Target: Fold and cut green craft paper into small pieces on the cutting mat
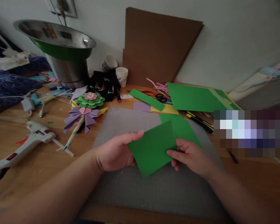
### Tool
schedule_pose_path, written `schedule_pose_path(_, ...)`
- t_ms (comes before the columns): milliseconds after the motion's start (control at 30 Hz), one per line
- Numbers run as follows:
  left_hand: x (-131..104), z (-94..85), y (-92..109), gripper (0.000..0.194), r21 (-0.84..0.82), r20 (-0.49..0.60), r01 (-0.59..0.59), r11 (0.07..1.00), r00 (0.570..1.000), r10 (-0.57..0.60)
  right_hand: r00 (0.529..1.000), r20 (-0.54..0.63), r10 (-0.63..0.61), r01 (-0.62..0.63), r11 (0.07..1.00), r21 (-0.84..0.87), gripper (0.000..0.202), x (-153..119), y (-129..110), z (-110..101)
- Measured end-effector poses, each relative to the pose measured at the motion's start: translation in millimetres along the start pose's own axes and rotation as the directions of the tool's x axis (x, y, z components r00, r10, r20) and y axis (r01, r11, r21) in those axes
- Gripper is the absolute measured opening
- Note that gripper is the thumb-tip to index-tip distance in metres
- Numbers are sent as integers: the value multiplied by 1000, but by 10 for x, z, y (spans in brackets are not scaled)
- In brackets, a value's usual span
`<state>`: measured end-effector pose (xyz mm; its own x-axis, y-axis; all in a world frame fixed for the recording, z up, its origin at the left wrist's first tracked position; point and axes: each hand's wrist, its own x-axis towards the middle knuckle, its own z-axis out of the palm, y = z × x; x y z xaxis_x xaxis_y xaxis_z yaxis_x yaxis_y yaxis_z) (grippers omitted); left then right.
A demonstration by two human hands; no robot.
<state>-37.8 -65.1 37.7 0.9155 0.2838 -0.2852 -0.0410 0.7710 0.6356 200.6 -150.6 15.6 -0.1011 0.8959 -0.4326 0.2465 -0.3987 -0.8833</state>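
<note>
A green paper square (pixel 151 149) is held tilted above the grey cutting mat (pixel 130 193). My left hand (pixel 118 151) supports its left edge, thumb along the top corner and fingers partly hidden behind the sheet. My right hand (pixel 186 155) pinches the right edge between thumb and fingers. Behind the square, another green paper piece (pixel 186 129) lies on the mat. A narrow green strip (pixel 147 99) rests beyond the mat's far edge, over purple paper (pixel 142 106) and yellow paper (pixel 168 109).
At left lie a white glue gun (pixel 28 144) and a paper flower (pixel 90 99) with purple leaves. Behind are a metal bowl (pixel 58 39), paper cups (pixel 122 76) and brown cardboard (pixel 158 46). Black scissors (pixel 161 98), green sheets (pixel 191 98) and a yellow-black cutter (pixel 199 122) sit back right.
</note>
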Motion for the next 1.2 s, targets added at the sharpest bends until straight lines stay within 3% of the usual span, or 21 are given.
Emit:
schedule_pose_path(100,17,12,23,48,127,-89,-123,984,987,135,999,42,-25,25,1000,8,29,-12,-14,-25)
schedule_pose_path(200,21,2,56,54,335,-226,-218,917,926,303,994,106,-8,8,1000,2,32,-34,-53,-38)
schedule_pose_path(267,15,-10,69,55,500,-242,-261,826,873,423,978,206,14,-14,1000,-3,37,-55,-66,-57)
schedule_pose_path(367,2,-9,77,50,766,-122,-279,578,821,558,947,320,-29,39,999,-27,41,-91,-40,-107)
schedule_pose_path(467,-12,22,71,47,897,38,-282,340,817,576,975,155,-161,183,973,-140,46,-114,7,-136)
schedule_pose_path(567,-24,62,47,48,923,119,-293,249,833,541,969,35,-246,246,969,-4,49,-123,14,-82)
schedule_pose_path(633,-25,82,18,44,948,137,-264,179,843,521,976,-46,-212,216,964,153,48,-132,4,-17)
schedule_pose_path(700,-9,91,-24,39,968,143,-231,101,833,534,980,-157,-121,149,971,185,40,-144,10,34)
schedule_pose_path(767,30,87,-78,45,979,113,-194,62,772,626,963,-258,-75,112,985,131,30,-148,45,53)
schedule_pose_path(833,88,69,-131,69,982,0,-144,121,646,763,933,-347,-95,130,988,79,26,-134,96,48)
schedule_pose_path(867,119,57,-152,82,968,-87,-141,207,585,806,913,-387,-125,161,985,63,26,-120,119,42)
schedule_pose_path(900,147,46,-167,88,928,-183,-170,330,564,805,898,-412,-157,195,979,52,26,-105,137,39)
schedule_pose_path(933,171,38,-175,86,851,-272,-213,479,602,751,889,-419,-186,225,973,45,25,-90,145,40)
schedule_pose_path(1000,196,33,-170,63,592,-361,-242,769,773,521,901,-375,-218,256,965,54,24,-68,137,55)
schedule_pose_path(1033,198,37,-161,50,460,-361,-212,862,843,400,918,-332,-218,255,964,71,23,-63,122,67)
schedule_pose_path(1067,195,45,-150,41,361,-358,-178,916,880,312,933,-290,-211,247,964,93,22,-61,105,80)
schedule_pose_path(1200,170,75,-127,31,266,-397,-156,951,881,256,943,-277,-183,230,962,149,25,-61,66,110)
